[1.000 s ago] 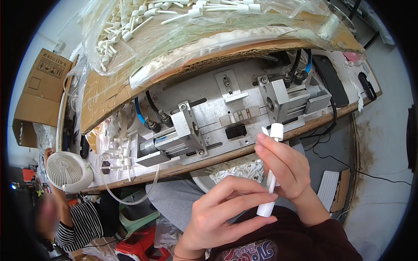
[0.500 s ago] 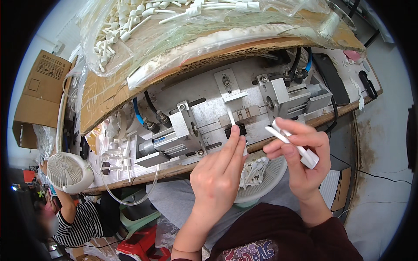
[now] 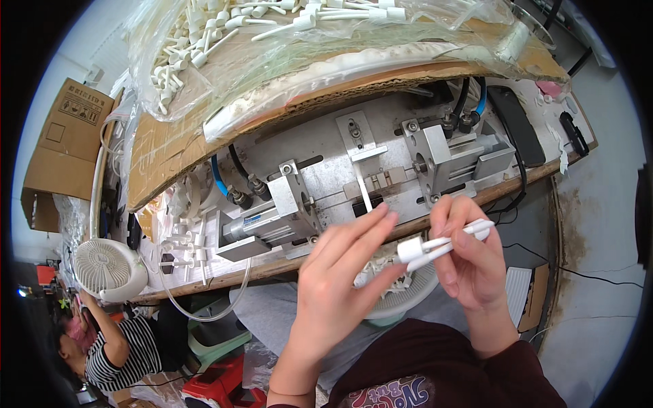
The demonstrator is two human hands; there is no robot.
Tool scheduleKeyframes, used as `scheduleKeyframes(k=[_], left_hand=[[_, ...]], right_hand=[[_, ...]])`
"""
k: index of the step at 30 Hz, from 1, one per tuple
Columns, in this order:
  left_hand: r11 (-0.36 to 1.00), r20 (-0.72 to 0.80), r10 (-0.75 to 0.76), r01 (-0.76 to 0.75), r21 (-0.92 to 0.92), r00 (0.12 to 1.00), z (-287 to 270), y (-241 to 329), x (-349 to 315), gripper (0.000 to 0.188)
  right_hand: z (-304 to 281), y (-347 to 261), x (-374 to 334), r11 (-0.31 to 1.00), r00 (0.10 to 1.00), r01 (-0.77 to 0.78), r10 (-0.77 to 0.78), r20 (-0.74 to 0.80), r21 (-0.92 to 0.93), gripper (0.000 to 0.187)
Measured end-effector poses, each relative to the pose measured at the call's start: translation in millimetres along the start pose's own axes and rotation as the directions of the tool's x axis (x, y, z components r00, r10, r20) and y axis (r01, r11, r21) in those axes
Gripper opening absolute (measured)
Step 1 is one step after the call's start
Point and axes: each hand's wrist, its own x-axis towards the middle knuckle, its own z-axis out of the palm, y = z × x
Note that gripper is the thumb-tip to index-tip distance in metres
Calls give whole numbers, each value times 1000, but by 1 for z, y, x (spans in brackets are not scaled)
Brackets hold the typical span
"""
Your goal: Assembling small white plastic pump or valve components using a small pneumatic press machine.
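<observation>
My right hand [image 3: 474, 262] pinches white capped sticks [image 3: 435, 249], apparently two, between thumb and fingers. A ribbed cap points left, toward my other hand. My left hand [image 3: 343, 268] hovers at the near edge of the bench, fingers stretched out and thumb apart, with nothing visible in it. Its fingertips are just below another white stick [image 3: 362, 187], which lies across a small metal holder [image 3: 382, 180] in the middle of the fixture. That stick's lower end is hidden behind my left fingers. A pneumatic cylinder [image 3: 262, 228] flanks the holder on the left, another cylinder [image 3: 462, 153] on the right.
Many white capped sticks [image 3: 204, 41] lie on plastic film over a cardboard sheet [image 3: 170, 153] above the fixture. A round basket [image 3: 418, 292] with white pieces is below my hands. A fan [image 3: 109, 268] and a person in a striped top [image 3: 132, 350] are at left; a phone [image 3: 517, 126] lies right.
My left hand has drawn back from the stick in the holder, and its thumb has spread. My right hand has turned its sticks, so the cap now points left.
</observation>
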Motion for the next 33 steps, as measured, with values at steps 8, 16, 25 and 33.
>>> scheduleKeyframes(k=[8, 16, 25, 33], left_hand=[[925, 54, -69, 84, -369, 996, -17, 16, -17, 44], [970, -110, 65, -37, 241, 992, 13, -6, -13, 30], [897, -53, 85, -53, 440, 995, 17, -10, -1, 31], [913, -71, 69, -34, 406, 995, 16, -12, -2, 29]], right_hand=[[12, -2, 4, 984, 971, -177, 175, -164, 5, 28], [0, 2, -7, 930, 975, 31, -109, -195, -366, 35], [18, 0, -4, 939, 956, 219, -261, -136, -266, 59], [6, -7, -6, 793, 963, 269, -210, 170, -546, 44]])
